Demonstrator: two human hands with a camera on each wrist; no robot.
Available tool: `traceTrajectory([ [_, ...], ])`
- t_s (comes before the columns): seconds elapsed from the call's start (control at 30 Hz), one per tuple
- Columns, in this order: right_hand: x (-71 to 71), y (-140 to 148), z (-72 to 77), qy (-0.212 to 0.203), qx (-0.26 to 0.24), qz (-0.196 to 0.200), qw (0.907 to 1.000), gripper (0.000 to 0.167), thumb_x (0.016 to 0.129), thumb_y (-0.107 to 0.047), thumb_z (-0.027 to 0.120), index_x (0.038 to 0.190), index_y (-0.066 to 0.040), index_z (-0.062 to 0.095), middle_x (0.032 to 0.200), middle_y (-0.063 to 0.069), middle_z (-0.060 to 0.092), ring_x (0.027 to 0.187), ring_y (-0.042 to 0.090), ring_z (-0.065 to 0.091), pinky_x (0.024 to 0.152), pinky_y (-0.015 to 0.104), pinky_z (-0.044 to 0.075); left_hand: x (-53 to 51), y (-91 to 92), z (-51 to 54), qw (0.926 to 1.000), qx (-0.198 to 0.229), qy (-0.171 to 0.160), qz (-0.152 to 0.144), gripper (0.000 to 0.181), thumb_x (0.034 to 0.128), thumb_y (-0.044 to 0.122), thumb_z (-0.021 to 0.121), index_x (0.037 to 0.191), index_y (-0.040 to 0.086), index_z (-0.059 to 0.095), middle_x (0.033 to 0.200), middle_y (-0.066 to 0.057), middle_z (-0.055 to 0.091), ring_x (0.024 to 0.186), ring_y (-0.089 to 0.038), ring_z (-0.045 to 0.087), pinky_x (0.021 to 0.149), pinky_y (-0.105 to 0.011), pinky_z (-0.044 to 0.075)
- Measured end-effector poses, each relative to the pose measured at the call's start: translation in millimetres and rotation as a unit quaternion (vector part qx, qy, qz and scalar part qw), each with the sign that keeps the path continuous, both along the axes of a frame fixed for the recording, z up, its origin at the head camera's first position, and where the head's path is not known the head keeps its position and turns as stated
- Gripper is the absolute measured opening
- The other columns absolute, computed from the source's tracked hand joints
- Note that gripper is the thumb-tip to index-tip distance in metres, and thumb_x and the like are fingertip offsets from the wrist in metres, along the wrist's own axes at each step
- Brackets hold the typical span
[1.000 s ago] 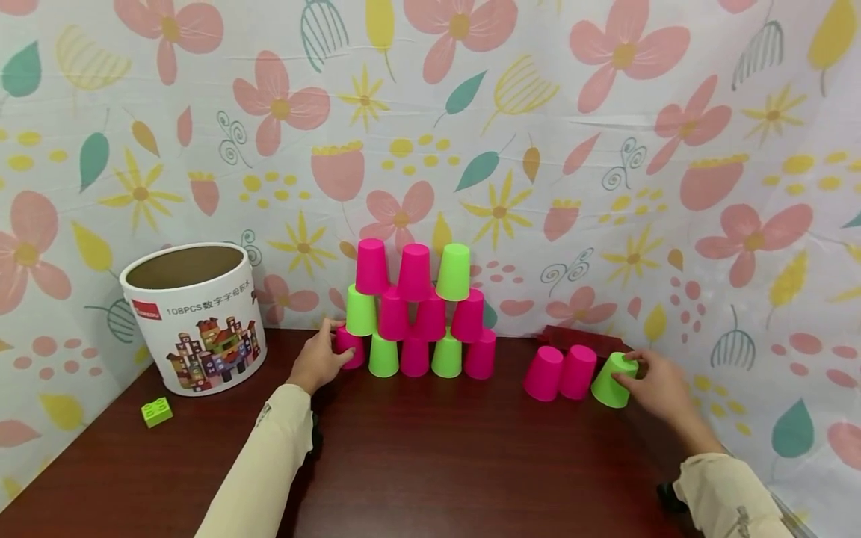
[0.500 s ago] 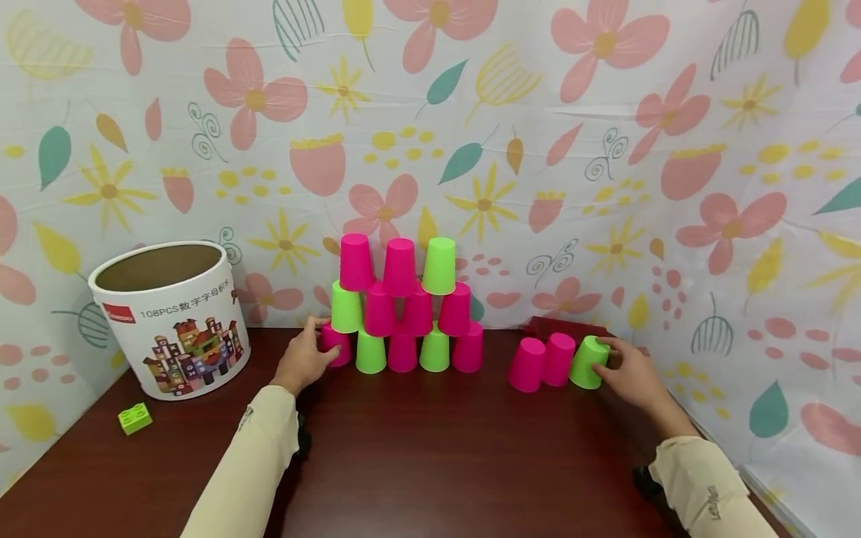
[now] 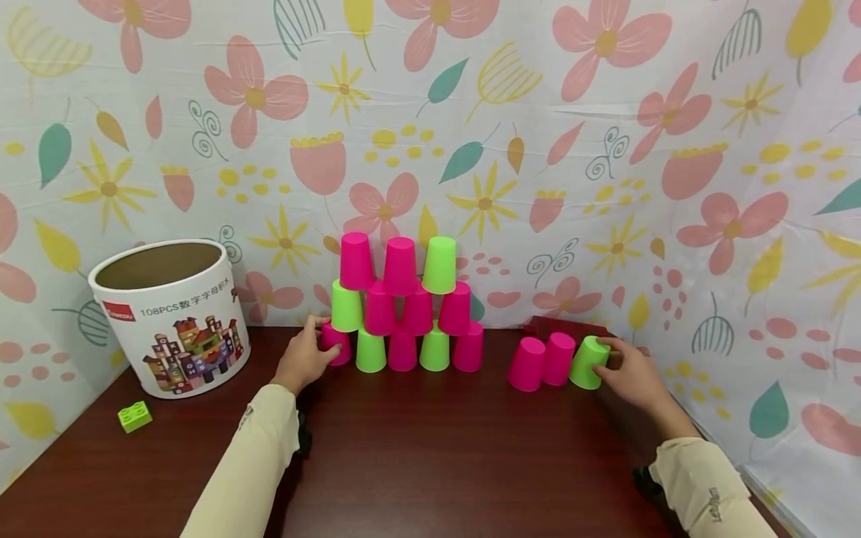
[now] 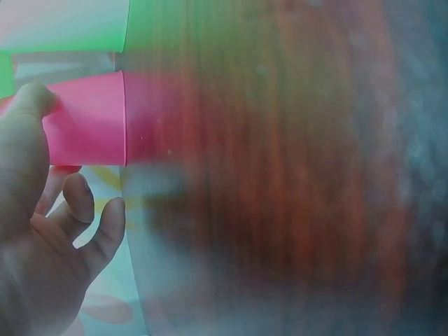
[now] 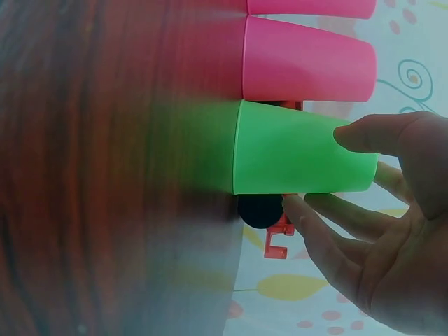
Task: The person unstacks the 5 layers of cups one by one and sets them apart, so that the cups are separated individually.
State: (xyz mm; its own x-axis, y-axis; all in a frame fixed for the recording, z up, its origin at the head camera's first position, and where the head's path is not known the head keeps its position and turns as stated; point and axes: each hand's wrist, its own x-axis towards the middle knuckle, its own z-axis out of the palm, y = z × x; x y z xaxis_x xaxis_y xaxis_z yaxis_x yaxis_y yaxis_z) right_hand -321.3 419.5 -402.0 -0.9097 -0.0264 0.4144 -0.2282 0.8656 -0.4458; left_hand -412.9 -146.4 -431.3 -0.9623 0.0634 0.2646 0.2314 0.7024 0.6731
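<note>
Cup stack (image 3: 415,314), twelve o'clock: left hand (image 3: 303,359) pinches pink base cup (image 3: 338,346), right hand (image 3: 628,376) green cup (image 3: 586,364); likely aligning; next needs gentle touch.

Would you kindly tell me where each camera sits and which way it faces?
Head: worn on the head, facing forward and down at the stacked cups; left hand, right hand and sleeves show.
Left wrist: on that wrist, facing the pink cup; the left hand shows.
Right wrist: on that wrist, facing the green cup; the right hand shows.
Head and right wrist share the green cup.
</note>
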Motion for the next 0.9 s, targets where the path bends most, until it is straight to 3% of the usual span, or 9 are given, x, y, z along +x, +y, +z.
traceTrajectory([
  [0.27, -2.0, -1, 2.4, -0.002, -0.01, 0.007, 0.9999, 0.053, 0.087, -0.008, 0.073, 0.131, 0.011, 0.051, 0.107, 0.035, 0.066, 0.101, 0.049, 0.064, 0.074, 0.046, 0.052, -0.9, -2.0, 0.4, 1.0, 0.003, -0.004, 0.001, 0.06, 0.0932, 0.026, 0.068, 0.142, 0.016, 0.035, 0.13, -0.022, 0.056, 0.118, -0.038, 0.055, 0.092, -0.052, 0.047],
  [0.53, 0.4, -4, 9.2, -0.011, -0.017, -0.02, 0.9996, 0.055, 0.091, -0.014, 0.069, 0.136, 0.009, 0.047, 0.119, 0.037, 0.059, 0.107, 0.051, 0.058, 0.085, 0.06, 0.047, 1.4, 0.5, 4.0, 0.9999, 0.01, -0.006, -0.006, 0.061, 0.0934, 0.025, 0.069, 0.142, 0.014, 0.034, 0.129, -0.022, 0.056, 0.116, -0.037, 0.056, 0.091, -0.052, 0.048],
  [0.63, 4.9, -13, 18.2, 0.0, -0.02, -0.027, 0.9994, 0.054, 0.092, -0.015, 0.068, 0.136, 0.009, 0.048, 0.123, 0.036, 0.056, 0.105, 0.05, 0.058, 0.083, 0.059, 0.048, 1.3, 1.1, 4.6, 0.9999, 0.012, -0.007, -0.007, 0.061, 0.0933, 0.024, 0.069, 0.143, 0.013, 0.035, 0.129, -0.022, 0.056, 0.117, -0.037, 0.055, 0.092, -0.052, 0.048],
  [0.73, 9.4, -27, 28.6, 0.036, -0.009, -0.03, 0.9989, 0.05, 0.09, -0.015, 0.069, 0.131, 0.008, 0.053, 0.121, 0.033, 0.058, 0.101, 0.048, 0.059, 0.081, 0.058, 0.048, 0.4, 1.1, 4.0, 0.9999, 0.01, -0.009, -0.009, 0.062, 0.0933, 0.025, 0.069, 0.143, 0.013, 0.035, 0.13, -0.022, 0.056, 0.118, -0.037, 0.054, 0.093, -0.052, 0.048],
  [0.9, 13.3, -59, 40.3, 0.071, -0.01, -0.012, 0.9974, 0.045, 0.089, -0.013, 0.07, 0.127, 0.007, 0.057, 0.121, 0.031, 0.058, 0.104, 0.049, 0.057, 0.085, 0.063, 0.045, 0.3, 1.2, 2.4, 0.9998, 0.013, -0.016, -0.007, 0.061, 0.0933, 0.026, 0.069, 0.142, 0.014, 0.035, 0.13, -0.022, 0.056, 0.118, -0.037, 0.055, 0.093, -0.052, 0.048],
])
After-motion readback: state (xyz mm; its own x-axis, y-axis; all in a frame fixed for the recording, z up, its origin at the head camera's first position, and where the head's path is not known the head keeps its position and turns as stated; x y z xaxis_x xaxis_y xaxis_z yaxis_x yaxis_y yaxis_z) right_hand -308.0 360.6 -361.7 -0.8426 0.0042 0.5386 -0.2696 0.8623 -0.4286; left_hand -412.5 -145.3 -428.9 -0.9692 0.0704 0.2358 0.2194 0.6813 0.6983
